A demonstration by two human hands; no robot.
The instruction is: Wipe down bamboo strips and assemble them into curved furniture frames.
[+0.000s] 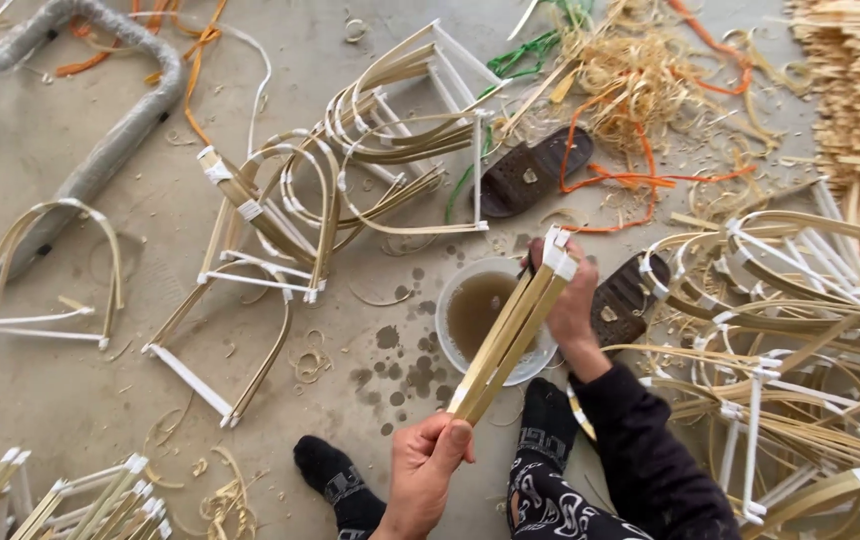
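1. The grey concrete floor is crowded with bent pale bamboo-strip frames capped with white tape. A large tangled heap of the same frames lies just right of the person. A swing of the long bundle could, I judge, snag that heap or knock the nearer frames out of shape.

2. The straight bundle of pale bamboo strips with white-taped ends is held slanted above the floor, its upper end beside the round white bowl of murky brown water. The strips look springy; if either grip slackens they could fan apart or flick loose.

3. The bowl sits directly under the bundle, with dark wet spots on the floor beside it. A dropped end could tip it and spill more water near the black-socked feet.

4. The right hand is clenched around the bundle's upper taped end; the left hand is closed on the lower end, thumb pressed along the strips.

5. Hard to make out: the number of strips in the bundle, the right hand's fingers behind the tape, and a dark brown sandal partly hidden by that hand. The right heap is cut off by the picture's edge.
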